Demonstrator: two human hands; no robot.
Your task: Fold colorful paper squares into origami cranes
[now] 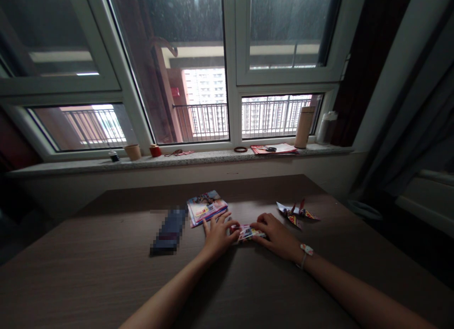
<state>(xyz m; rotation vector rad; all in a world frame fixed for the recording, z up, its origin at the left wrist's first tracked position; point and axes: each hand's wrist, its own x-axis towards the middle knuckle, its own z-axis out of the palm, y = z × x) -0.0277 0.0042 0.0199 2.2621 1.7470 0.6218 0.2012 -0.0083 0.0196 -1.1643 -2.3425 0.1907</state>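
A small piece of folded, brightly printed paper lies on the brown table between my hands. At its left end, my left hand pins it with thumb and index finger, while the other fingers stretch toward the stack of colourful printed sheets. My right hand has its fingers closed on the paper's right end, and a bracelet circles that wrist. Beyond the right hand stand folded paper figures with pointed, wing-like shapes.
Left of the stack lies a dark, pixelated flat object. Along the windowsill are a paper cup, a red spool, scissors on papers, a tan bottle and a whitish container. The table ends below the sill.
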